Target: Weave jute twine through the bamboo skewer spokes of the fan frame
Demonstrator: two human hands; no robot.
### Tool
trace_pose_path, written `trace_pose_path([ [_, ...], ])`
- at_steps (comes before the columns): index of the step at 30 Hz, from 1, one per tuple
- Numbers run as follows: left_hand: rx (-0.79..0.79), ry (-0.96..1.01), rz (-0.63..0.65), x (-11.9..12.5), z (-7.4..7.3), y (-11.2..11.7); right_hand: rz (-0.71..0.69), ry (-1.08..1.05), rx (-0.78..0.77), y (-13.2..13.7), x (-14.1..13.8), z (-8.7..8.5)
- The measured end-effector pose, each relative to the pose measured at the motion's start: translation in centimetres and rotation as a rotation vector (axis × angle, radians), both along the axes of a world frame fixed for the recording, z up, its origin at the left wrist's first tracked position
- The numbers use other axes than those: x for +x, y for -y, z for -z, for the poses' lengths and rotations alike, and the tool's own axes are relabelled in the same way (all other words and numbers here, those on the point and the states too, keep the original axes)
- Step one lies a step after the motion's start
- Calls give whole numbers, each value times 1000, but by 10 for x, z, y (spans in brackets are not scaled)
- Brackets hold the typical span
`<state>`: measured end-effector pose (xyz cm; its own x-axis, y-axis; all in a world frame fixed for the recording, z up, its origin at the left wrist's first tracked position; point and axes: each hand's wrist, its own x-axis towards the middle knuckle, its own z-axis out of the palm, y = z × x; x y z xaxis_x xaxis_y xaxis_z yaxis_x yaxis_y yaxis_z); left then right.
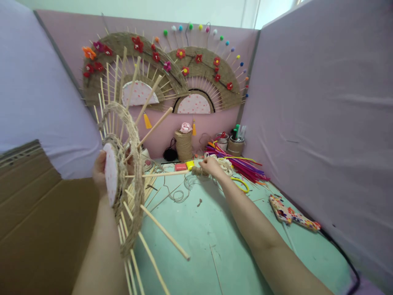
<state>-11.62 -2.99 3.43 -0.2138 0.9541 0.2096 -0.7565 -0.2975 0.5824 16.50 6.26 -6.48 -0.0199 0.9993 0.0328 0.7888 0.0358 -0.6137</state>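
My left hand [100,168] grips a half-round fan frame [135,135], held upright at the left by its white, pink-dotted centre piece [111,174]. Thin wooden sticks spread out from the frame, with a band of jute twine woven across them. Part of my left hand is hidden behind the frame. Farther right, over the table's back part, my right hand [211,167] is closed, its fingertips pinched at a small wound bundle of jute twine [199,171]. The strand between bundle and frame does not show clearly.
Two finished twine fans [208,67] with red flowers hang on the back panel. Below stand a twine spool [183,145] and pots of tools [236,145]. Pipe cleaners [242,166] lie right of my hand; a patterned glue gun [290,215] with its cord lies at the right edge.
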Motion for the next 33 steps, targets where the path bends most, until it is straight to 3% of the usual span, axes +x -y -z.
trace_pose_path([
  [3,-44,17,-29,4,-1,2,30,-353,153,-2,0,-14],
  [6,-68,19,5,5,0,3,4,-944,452,11,2,-38],
  [7,-64,17,19,4,0,3,-26,-1032,584,21,4,-49],
  [10,-3,18,35,1,3,1,-166,-987,928,63,10,-86],
  [13,72,53,38,-3,6,-1,-202,-1005,1287,113,15,-116],
  [16,90,86,68,-5,7,-2,-149,-1081,1546,153,22,-132],
  [18,78,88,72,-4,6,-1,-153,-1109,1596,170,29,-136],
  [21,44,85,70,-1,4,1,-345,-1104,1375,180,39,-139],
  [24,0,92,97,2,3,2,-554,-1050,1051,162,45,-139],
  [26,1,93,89,4,3,3,-526,-894,901,137,45,-131],
  [28,12,85,52,7,2,4,-435,-583,676,104,43,-115],
  [31,-46,62,14,11,0,6,-342,-52,327,55,36,-78],
  [33,-91,39,17,13,-2,7,-208,282,25,30,30,-50],
])
